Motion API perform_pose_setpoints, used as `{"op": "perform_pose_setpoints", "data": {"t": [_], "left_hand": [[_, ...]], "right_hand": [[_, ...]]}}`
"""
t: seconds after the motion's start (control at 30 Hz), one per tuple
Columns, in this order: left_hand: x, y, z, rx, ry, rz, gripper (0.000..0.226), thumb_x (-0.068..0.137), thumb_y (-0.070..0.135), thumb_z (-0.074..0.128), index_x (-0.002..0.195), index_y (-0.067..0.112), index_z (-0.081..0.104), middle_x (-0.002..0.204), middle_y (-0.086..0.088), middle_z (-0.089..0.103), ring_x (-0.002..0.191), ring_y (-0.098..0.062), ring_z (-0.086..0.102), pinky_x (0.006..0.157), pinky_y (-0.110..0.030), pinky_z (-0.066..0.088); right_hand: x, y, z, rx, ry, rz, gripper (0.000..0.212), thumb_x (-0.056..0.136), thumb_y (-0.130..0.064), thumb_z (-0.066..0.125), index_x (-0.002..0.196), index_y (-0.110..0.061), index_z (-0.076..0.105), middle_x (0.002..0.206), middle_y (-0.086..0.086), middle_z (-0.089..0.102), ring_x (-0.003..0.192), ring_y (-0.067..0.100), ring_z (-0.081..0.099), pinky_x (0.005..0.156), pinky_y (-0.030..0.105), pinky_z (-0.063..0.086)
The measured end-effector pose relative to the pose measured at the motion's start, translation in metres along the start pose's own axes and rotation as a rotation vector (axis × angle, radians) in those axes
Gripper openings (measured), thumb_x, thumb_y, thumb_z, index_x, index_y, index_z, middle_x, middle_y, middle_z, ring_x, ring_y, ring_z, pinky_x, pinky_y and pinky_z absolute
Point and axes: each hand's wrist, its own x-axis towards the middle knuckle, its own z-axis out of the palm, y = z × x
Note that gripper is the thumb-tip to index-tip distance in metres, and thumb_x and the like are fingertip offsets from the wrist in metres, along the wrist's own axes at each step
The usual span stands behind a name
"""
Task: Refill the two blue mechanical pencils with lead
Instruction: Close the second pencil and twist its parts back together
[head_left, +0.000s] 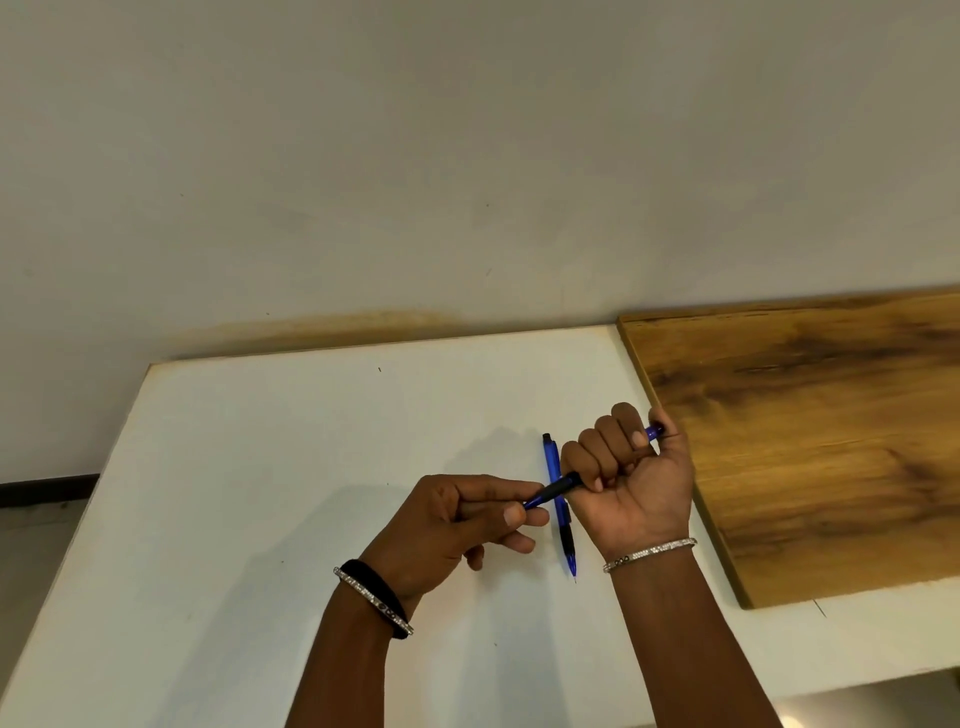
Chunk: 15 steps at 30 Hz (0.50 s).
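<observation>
My right hand is closed in a fist around a blue mechanical pencil with a black grip, held slanting above the table. Its blue top end pokes out past my thumb at the upper right. My left hand pinches the tip end of that same pencil between thumb and fingers. A second blue mechanical pencil lies on the white table under the held one, its black cap pointing away from me and its tip towards me. No lead or lead case shows.
A wooden board lies on the table's right side, its edge just beside my right hand. A pale wall rises behind the table. The table's left edge runs diagonally, with floor beyond it.
</observation>
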Motion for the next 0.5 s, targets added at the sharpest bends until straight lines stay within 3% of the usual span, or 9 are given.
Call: {"op": "perform_pose_setpoints", "data": {"t": [0.2, 0.5], "left_hand": [[-0.0019, 0.0009, 0.0012, -0.034, 0.022, 0.009, 0.028, 0.081, 0.031, 0.066, 0.105, 0.021, 0.074, 0.102, -0.006, 0.076, 0.081, -0.015, 0.073, 0.051, -0.016, 0.044], [-0.0015, 0.0003, -0.0008, -0.048, 0.012, 0.010, 0.028, 0.082, 0.030, 0.065, 0.107, 0.020, 0.073, 0.103, -0.007, 0.076, 0.081, -0.014, 0.073, 0.051, -0.016, 0.044]], "right_hand": [[0.0001, -0.0005, 0.0017, 0.010, 0.010, -0.060, 0.039, 0.092, -0.031, 0.026, 0.057, -0.018, 0.038, 0.047, -0.006, 0.014, 0.038, 0.010, 0.010, 0.035, 0.022, 0.019], [-0.0003, -0.0005, 0.0054, -0.016, 0.001, -0.105, 0.039, 0.092, -0.032, 0.025, 0.059, -0.017, 0.038, 0.047, -0.006, 0.014, 0.038, 0.010, 0.010, 0.035, 0.020, 0.020]]}}
